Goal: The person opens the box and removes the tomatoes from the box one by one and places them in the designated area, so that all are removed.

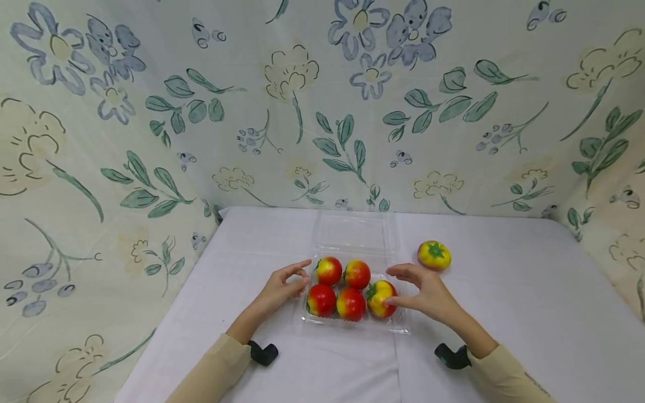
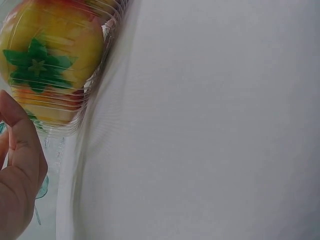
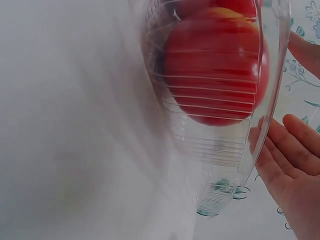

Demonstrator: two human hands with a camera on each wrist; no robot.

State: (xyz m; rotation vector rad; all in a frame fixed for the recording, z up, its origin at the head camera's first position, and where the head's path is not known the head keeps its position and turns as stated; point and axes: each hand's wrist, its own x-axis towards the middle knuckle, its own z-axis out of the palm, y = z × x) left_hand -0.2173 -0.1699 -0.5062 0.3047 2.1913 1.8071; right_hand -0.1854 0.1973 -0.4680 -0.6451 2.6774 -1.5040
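Several shiny red-and-yellow persimmons (image 1: 350,304) with green star-shaped leaf caps sit in a clear plastic clamshell box (image 1: 356,324). The box's lid (image 1: 353,230) lies folded back, away from me. My left hand (image 1: 282,288) is at the box's left side, fingertips by its edge and nothing in its grasp. At the right side is my right hand (image 1: 425,291), fingers spread apart from the thumb. Its thumb overlaps the tilted front-right persimmon (image 1: 380,296) in the head view; whether they touch I cannot tell. In the right wrist view its fingers (image 3: 295,150) lie beside the clear wall.
One yellower persimmon (image 1: 434,256) lies outside the box, behind my right hand. A white cloth (image 1: 468,313) covers the table. Floral fabric (image 1: 322,112) hangs at the back and sides. Black straps with dark mounts (image 1: 263,354) are on both wrists.
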